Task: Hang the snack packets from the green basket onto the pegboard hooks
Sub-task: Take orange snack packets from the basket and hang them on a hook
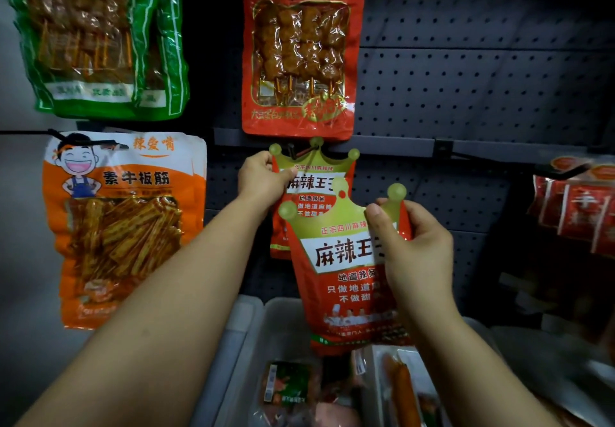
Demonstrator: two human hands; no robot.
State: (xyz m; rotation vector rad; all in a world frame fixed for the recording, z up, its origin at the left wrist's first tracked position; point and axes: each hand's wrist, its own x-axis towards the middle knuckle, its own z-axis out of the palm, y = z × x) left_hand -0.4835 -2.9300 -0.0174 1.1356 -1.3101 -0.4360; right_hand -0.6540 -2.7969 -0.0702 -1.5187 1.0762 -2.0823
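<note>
Right hand (416, 247) pinches upright crown packet (346, 270) (crown up); left hand (263, 177) grips hung packet (312, 190).

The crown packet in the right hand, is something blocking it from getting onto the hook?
Yes. A matching packet already hangs on the hook, right behind the held crown packet. The left hand holds that hanging one's top corner; the right hand grips the new one.

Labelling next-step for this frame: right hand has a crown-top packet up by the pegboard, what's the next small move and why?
Probably lift the held packet in the right hand up toward the hook: it sits below and nearer than the hung packet, which the left hand grips at its top corner.
</note>
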